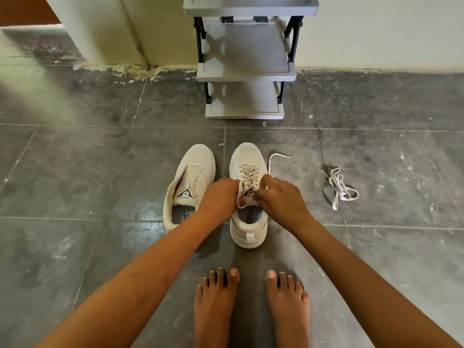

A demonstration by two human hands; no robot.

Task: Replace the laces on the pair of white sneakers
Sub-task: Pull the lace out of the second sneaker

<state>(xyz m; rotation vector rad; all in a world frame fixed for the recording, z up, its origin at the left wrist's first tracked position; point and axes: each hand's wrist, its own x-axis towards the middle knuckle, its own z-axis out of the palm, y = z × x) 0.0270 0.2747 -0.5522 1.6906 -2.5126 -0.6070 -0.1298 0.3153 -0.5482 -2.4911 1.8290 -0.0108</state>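
Observation:
Two white sneakers stand side by side on the dark tiled floor, toes pointing away from me. The left sneaker (193,177) has bare eyelets and no lace. The right sneaker (247,156) is laced with a beige lace (249,173); one loose end of that lace (273,159) trails out to the right. My left hand (221,194) pinches the lace at the tongue on the left side. My right hand (278,197) pinches the lace on the right side of the tongue. A loose white lace (340,188) lies bunched on the floor to the right.
A grey plastic shoe rack (247,74) with black side frames stands against the pale wall behind the sneakers. My bare feet (251,305) rest on the tiles just in front of the right sneaker. A wall corner juts out at the back left.

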